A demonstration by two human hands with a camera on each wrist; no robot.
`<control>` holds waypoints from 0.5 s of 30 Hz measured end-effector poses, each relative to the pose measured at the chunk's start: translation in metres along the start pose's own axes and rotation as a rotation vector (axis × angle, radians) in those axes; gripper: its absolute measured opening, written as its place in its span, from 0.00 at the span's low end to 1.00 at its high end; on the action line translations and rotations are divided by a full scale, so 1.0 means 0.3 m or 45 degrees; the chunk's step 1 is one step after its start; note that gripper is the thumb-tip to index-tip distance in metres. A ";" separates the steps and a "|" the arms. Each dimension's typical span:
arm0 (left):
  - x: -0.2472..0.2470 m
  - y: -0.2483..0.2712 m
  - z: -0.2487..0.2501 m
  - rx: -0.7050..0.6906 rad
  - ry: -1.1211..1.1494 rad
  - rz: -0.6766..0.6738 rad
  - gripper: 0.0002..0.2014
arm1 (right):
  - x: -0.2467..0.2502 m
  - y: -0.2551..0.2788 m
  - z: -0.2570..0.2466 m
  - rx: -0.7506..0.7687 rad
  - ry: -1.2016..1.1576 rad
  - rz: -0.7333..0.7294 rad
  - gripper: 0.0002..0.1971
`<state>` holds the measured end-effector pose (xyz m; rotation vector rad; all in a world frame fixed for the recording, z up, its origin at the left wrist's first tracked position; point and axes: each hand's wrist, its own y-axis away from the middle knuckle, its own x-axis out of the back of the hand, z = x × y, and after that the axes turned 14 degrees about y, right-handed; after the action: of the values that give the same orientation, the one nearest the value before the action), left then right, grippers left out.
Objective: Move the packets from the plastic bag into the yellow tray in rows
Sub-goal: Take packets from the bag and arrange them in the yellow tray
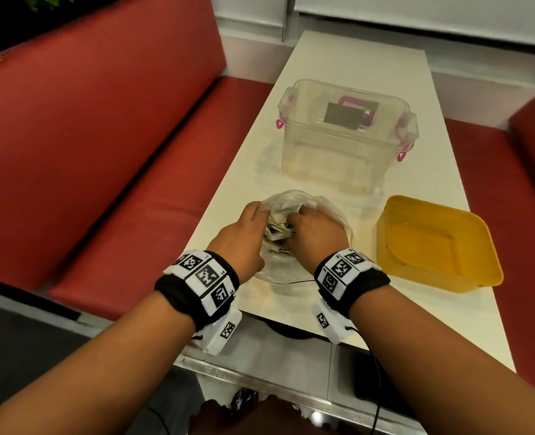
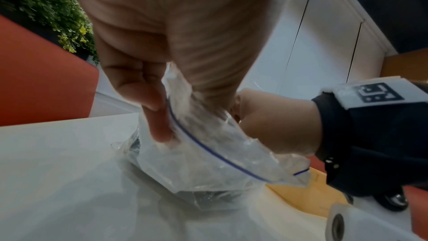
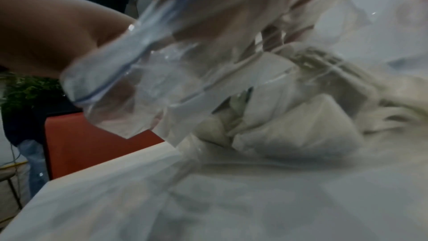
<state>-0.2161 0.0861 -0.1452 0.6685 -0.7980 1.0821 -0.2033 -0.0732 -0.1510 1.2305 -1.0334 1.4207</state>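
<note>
Both forearms are bare, with no sleeves, and each wrist wears a wide black fabric band (image 1: 194,293) topped by white blocks printed with black square-patterned markers. A white camera housing (image 1: 220,332) with its own marker hangs under the left wrist, and another white housing (image 1: 332,324) sits under the right wrist. A thin black cable (image 1: 376,372) runs from the right housing.
</note>
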 end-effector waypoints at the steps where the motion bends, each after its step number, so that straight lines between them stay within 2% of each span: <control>1: 0.000 -0.001 0.002 0.002 -0.004 0.003 0.41 | -0.001 0.002 0.000 0.010 0.024 0.020 0.12; 9: 0.007 -0.013 0.011 0.030 -0.032 0.012 0.39 | 0.006 0.034 0.017 0.003 -0.084 0.170 0.09; 12: 0.010 -0.014 0.011 0.029 -0.032 0.019 0.38 | 0.017 0.057 0.031 -0.009 -0.213 0.264 0.11; 15: 0.016 -0.014 0.009 0.029 -0.025 0.011 0.37 | 0.042 0.084 0.047 -0.055 -0.376 0.265 0.09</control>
<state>-0.2115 0.0849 -0.1402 0.6967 -0.8070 1.0951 -0.2261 -0.0901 -0.1369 1.3594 -1.4210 1.3894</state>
